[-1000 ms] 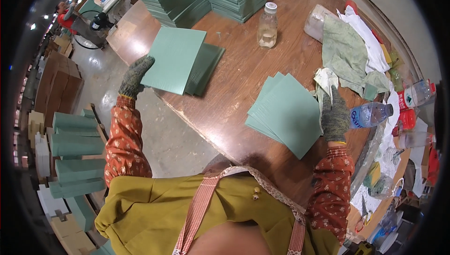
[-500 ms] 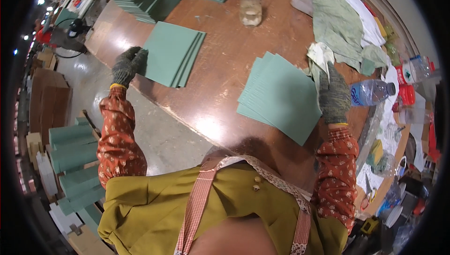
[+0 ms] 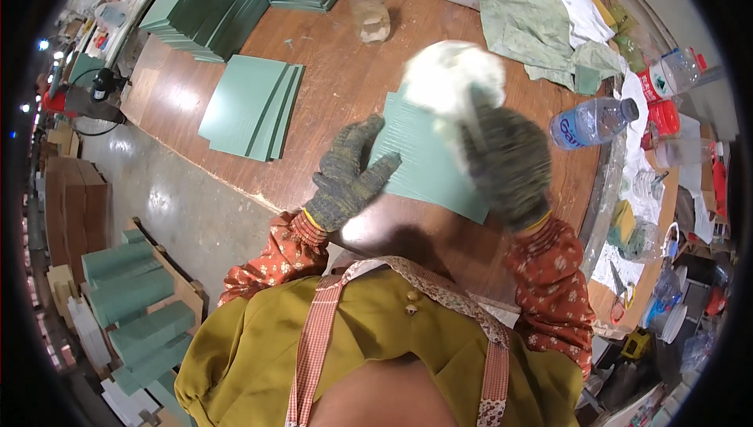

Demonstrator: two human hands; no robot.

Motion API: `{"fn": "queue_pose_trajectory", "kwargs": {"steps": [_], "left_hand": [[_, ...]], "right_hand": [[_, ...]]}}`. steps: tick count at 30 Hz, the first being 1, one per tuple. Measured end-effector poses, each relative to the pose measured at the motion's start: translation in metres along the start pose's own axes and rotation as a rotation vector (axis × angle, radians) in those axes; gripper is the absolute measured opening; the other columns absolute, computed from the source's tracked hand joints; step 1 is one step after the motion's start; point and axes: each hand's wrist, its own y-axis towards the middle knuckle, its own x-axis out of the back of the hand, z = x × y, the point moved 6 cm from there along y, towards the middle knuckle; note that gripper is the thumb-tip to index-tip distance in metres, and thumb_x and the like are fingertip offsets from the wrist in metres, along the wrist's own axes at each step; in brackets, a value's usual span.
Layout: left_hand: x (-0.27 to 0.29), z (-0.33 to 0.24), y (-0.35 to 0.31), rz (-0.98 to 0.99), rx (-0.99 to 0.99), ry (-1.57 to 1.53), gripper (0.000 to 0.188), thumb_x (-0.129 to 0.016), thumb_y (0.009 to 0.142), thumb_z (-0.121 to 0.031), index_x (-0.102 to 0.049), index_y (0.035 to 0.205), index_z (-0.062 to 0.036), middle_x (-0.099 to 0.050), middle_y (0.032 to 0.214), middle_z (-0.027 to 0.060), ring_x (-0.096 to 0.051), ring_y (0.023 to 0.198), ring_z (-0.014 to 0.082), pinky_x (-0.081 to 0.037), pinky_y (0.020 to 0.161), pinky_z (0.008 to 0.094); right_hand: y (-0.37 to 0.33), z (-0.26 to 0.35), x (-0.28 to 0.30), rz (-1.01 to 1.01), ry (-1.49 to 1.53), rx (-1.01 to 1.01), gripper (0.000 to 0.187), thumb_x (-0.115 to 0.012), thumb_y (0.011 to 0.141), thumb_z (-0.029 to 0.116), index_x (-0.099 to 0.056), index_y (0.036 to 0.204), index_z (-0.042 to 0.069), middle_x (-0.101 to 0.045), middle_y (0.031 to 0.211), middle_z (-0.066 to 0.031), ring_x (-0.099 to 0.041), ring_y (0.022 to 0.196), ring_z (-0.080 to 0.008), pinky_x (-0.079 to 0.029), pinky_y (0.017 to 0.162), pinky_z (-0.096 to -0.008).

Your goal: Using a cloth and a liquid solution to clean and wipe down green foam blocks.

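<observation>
A fanned pile of flat green square panels (image 3: 416, 156) lies on the table in front of me. My left hand (image 3: 351, 170), in a dark knitted glove, rests at the pile's left edge. Its thumb and fingers are apart, the thumb touching the top panel. My right hand (image 3: 506, 164), gloved likewise and smeared by motion, grips a white cloth (image 3: 453, 78) over the pile's right side. The cloth is blurred and covers the pile's far corner. Farther left, a smaller stack of green panels (image 3: 245, 105) lies slightly spread, with no hand on it.
Tall stacks of green panels (image 3: 208, 7) stand at the far left of the wooden table (image 3: 329, 58). A lidded glass jar (image 3: 369, 3) is at the back. A greenish cloth (image 3: 522, 23), a plastic bottle (image 3: 594, 123) and scissors (image 3: 621, 292) are on the right.
My left hand has left the smaller stack and come right to the fanned pile. My right hand has swung the white cloth left over that pile. The view has shifted a little.
</observation>
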Motion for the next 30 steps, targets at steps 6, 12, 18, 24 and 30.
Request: {"fn": "queue_pose_trajectory", "kwargs": {"steps": [6,12,18,24,30], "left_hand": [[-0.013,0.009,-0.005,-0.034,0.048,-0.267,0.057,-0.075,0.079,-0.025,-0.051,0.121,0.0052,-0.057,0.111,0.0156,-0.058,0.098,0.0221,-0.048,0.087,0.0357],[-0.012,-0.002,-0.007,-0.022,0.279,-0.396,0.053,-0.072,0.083,-0.021,-0.048,0.122,0.0065,-0.058,0.109,0.0161,-0.058,0.097,0.0196,-0.049,0.085,0.0331],[-0.007,-0.019,0.016,0.066,0.278,-0.498,0.065,-0.073,0.082,-0.014,-0.038,0.133,0.0055,-0.048,0.13,0.0204,-0.049,0.119,0.0253,-0.044,0.099,0.0359],[-0.015,-0.031,0.097,0.208,-0.046,-0.28,0.055,-0.067,0.086,-0.022,-0.044,0.131,0.0005,-0.046,0.133,0.0141,-0.045,0.122,0.0217,-0.04,0.1,0.0323],[-0.037,0.005,0.083,0.168,0.224,-0.592,0.025,-0.065,0.09,-0.019,-0.059,0.108,-0.0035,-0.063,0.1,0.0041,-0.054,0.089,0.0105,-0.046,0.079,0.0254]], "right_hand": [[-0.045,-0.005,-0.034,0.245,-0.066,0.01,0.04,-0.058,0.084,0.022,-0.055,0.122,0.007,-0.059,0.09,-0.0115,-0.058,0.073,-0.0259,-0.046,0.06,-0.0417],[-0.128,-0.103,0.014,0.16,-0.043,-0.486,0.039,-0.057,0.089,0.031,-0.056,0.122,0.01,-0.058,0.116,-0.014,-0.059,0.093,-0.031,-0.049,0.074,-0.0445],[-0.152,-0.084,0.056,0.008,-0.359,-0.478,0.051,-0.059,0.089,0.036,-0.05,0.128,0.005,-0.053,0.123,-0.0184,-0.049,0.116,-0.0352,-0.037,0.1,-0.0459],[-0.112,-0.009,-0.012,0.138,0.171,-0.38,0.057,-0.059,0.088,0.037,-0.047,0.13,0.0,-0.048,0.13,-0.0215,-0.046,0.119,-0.0367,-0.038,0.1,-0.0449],[-0.128,-0.021,-0.009,0.16,0.151,-0.429,0.058,-0.058,0.087,0.036,-0.045,0.132,0.002,-0.051,0.127,-0.0203,-0.05,0.113,-0.037,-0.042,0.095,-0.0454]]}}
